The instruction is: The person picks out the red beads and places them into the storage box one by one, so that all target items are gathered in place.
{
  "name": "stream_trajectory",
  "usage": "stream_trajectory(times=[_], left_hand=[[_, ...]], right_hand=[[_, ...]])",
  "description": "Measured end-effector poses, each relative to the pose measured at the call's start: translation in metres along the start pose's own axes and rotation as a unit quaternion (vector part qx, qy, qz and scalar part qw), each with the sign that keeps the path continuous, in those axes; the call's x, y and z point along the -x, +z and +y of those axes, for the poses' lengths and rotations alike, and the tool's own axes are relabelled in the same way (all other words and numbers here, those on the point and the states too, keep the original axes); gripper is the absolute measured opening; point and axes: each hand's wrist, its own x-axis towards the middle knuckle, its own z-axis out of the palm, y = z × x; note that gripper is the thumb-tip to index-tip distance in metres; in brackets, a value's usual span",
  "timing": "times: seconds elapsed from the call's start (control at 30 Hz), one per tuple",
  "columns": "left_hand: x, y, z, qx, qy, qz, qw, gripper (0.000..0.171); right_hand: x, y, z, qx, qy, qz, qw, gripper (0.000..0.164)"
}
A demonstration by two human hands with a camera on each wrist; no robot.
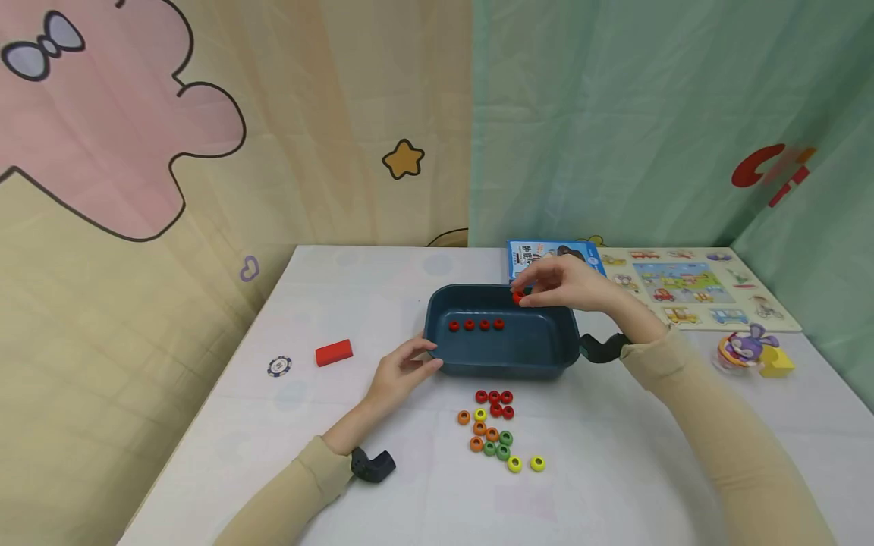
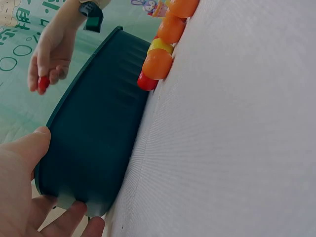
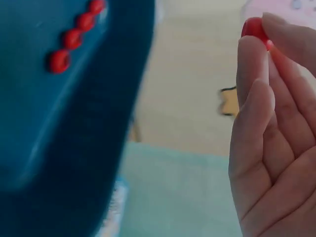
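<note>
A dark blue-green tray (image 1: 501, 371) sits on the table with several red beads (image 1: 484, 325) in a row on its floor. My left hand (image 1: 403, 371) grips the tray's near left corner; in the left wrist view the thumb lies at the rim and the fingers spread along the end wall. Over the far right rim, my right hand (image 1: 570, 284) pinches a red bead (image 3: 255, 28) between thumb and fingertips. In front of the tray lie loose red beads (image 1: 495, 396), orange beads (image 1: 479, 428), green beads (image 1: 503, 452) and yellow beads (image 1: 515, 464).
Left of the tray lie a red block (image 1: 334, 353) and a poker chip (image 1: 279, 366). Behind it are a blue box (image 1: 539, 251) and a picture board (image 1: 683, 284). A purple rabbit toy (image 1: 746, 349) and a yellow block (image 1: 776, 362) stand at the right. Curtains (image 1: 410, 91) hang behind.
</note>
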Motion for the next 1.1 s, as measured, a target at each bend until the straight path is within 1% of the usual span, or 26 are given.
stream_trajectory(times=[0.07, 0.17, 0.23, 0.3, 0.43, 0.53, 0.67, 0.87, 1.1], left_hand=[[0.000, 0.000, -0.001, 0.000, -0.002, -0.004, 1.0000, 0.029], [0.000, 0.000, -0.001, 0.004, 0.002, -0.006, 1.0000, 0.029], [0.000, 0.000, -0.001, 0.006, 0.007, -0.006, 0.9999, 0.029], [0.000, 0.000, -0.002, 0.007, 0.012, -0.004, 0.9999, 0.029], [0.000, 0.000, -0.001, 0.004, 0.012, -0.005, 0.9999, 0.028], [0.000, -0.001, 0.000, 0.002, 0.005, -0.007, 1.0000, 0.028], [-0.001, 0.000, 0.001, 0.000, 0.002, -0.007, 1.0000, 0.028], [-0.002, 0.000, 0.003, -0.008, 0.003, -0.010, 0.9999, 0.028], [-0.001, 0.001, 0.002, -0.009, 0.002, -0.011, 0.9999, 0.029]], right_hand=[[-0.017, -0.005, 0.013, -0.012, 0.024, -0.014, 1.000, 0.030], [-0.033, 0.000, 0.037, -0.007, 0.044, -0.061, 0.997, 0.032], [-0.040, 0.006, 0.051, 0.001, 0.051, -0.085, 0.995, 0.032], [-0.045, 0.011, 0.061, 0.011, 0.054, -0.096, 0.994, 0.030], [-0.052, 0.018, 0.072, 0.054, 0.070, -0.113, 0.990, 0.024], [-0.054, 0.022, 0.076, 0.094, 0.076, -0.131, 0.984, 0.021], [-0.054, 0.024, 0.078, 0.125, 0.074, -0.137, 0.980, 0.020], [-0.053, 0.025, 0.077, 0.143, 0.087, -0.142, 0.976, 0.018], [-0.053, 0.026, 0.076, 0.165, 0.101, -0.133, 0.972, 0.018]])
